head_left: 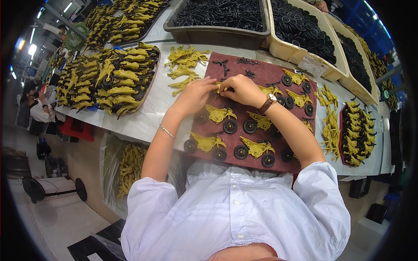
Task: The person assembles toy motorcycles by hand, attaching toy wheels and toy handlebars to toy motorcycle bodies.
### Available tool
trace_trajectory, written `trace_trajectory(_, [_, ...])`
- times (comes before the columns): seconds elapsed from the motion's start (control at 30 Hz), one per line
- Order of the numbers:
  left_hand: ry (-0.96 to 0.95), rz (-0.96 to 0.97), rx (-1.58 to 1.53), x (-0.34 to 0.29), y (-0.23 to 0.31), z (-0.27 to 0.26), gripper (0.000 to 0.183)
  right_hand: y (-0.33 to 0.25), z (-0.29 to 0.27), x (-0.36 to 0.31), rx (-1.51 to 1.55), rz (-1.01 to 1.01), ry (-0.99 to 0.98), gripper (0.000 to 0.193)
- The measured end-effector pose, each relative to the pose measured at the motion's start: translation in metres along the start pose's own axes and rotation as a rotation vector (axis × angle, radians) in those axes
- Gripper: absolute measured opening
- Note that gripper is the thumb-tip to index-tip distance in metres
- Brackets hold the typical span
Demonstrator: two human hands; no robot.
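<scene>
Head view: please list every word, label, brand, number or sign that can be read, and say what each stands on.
No text can be read clearly enough to quote.
Paper label on the cream bin of black wheels: marks too small and blurred to read.
Wristwatch on the right wrist: dial too small to make out any numbers.
Yellow toy motorbike at the mat's near edge: no lettering can be made out.
</scene>
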State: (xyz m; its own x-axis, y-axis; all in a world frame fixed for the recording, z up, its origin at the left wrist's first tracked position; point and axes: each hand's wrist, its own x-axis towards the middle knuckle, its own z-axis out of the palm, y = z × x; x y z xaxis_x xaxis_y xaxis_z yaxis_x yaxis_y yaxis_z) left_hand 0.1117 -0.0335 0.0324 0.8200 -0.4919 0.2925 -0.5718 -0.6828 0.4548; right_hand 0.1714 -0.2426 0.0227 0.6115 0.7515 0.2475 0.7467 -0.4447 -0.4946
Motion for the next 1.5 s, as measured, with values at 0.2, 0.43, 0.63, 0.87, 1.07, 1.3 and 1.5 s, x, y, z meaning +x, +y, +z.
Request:
trace_trajectory(0.2, [-0.005, -0.027, 0.027, -0.003, 0.001, 0.001, 0.035, -0.024, -0.002, -0.004, -0.226, -0.043, 0.055, 0.007])
trace_trajectory(0.43, [0.019, -0.028, 0.111, -0.003, 0.001, 0.004, 0.030, -0.028, 0.004, -0.006, -0.261, 0.016, 0.056, 0.008])
trace_trajectory(0.63, [0.267, -0.005, -0.017, -0.003, 0.028, 0.001, 0.024, -0.037, -0.023, -0.020, 0.277, 0.117, 0.119, 0.022])
trace_trajectory(0.87, [0.359, -0.253, -0.645, -0.006, 0.077, -0.001, 0.017, -0.066, -0.033, -0.042, 0.678, 0.176, 0.121, 0.043])
trace_trajectory(1.07, [0.248, -0.341, -0.872, -0.011, 0.088, 0.005, 0.015, -0.082, -0.036, -0.050, 0.444, 0.165, 0.218, 0.050])
trace_trajectory(1.3, [0.096, -0.539, -1.207, -0.014, 0.097, 0.004, 0.012, -0.075, -0.034, -0.059, 0.541, 0.098, 0.206, 0.048])
trace_trajectory(1.5, [0.134, -0.439, -1.172, -0.022, 0.101, 0.002, 0.013, -0.077, -0.050, -0.067, 1.111, 0.382, -0.080, 0.038])
